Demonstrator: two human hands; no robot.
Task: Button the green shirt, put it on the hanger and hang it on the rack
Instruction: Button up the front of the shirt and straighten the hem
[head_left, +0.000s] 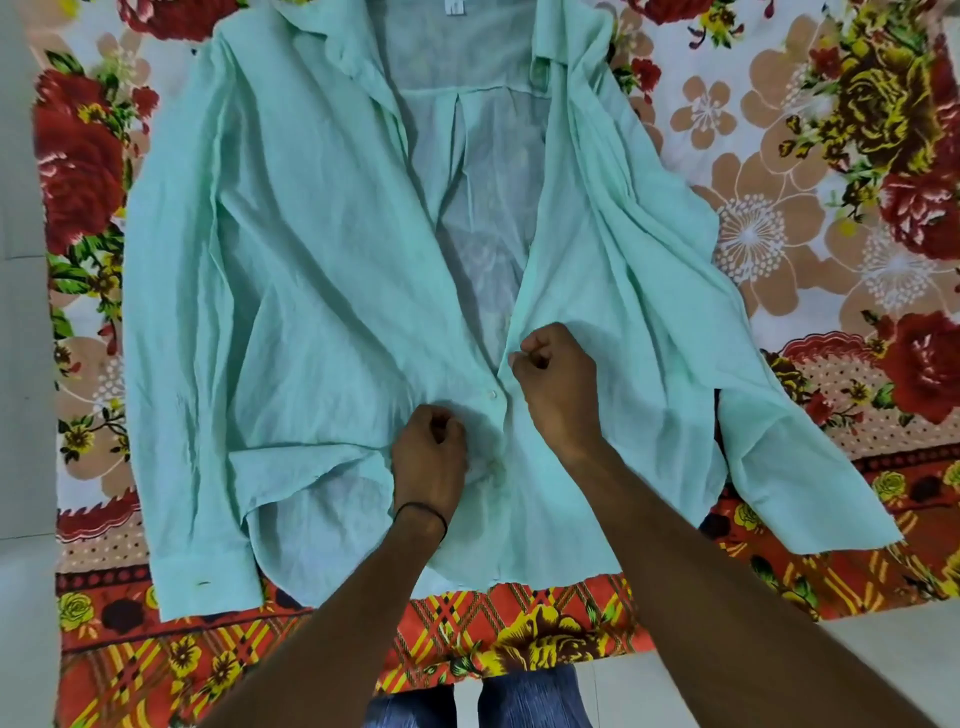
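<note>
A pale green shirt (311, 270) lies face up on a flowered bed sheet, collar at the far end and both sleeves spread to the sides. Its front gapes open in a long V down to a small white button (491, 396) near the lower middle. My left hand (428, 457) is curled into the fabric of the left front panel just below that button. My right hand (553, 382) pinches the edge of the right front panel beside the button. No hanger or rack is in view.
The flowered sheet (779, 182) covers the surface around the shirt, with red, brown and yellow blooms. Pale floor (26, 364) runs along the left side and the near right corner. My knees in blue jeans (519, 701) show at the bottom edge.
</note>
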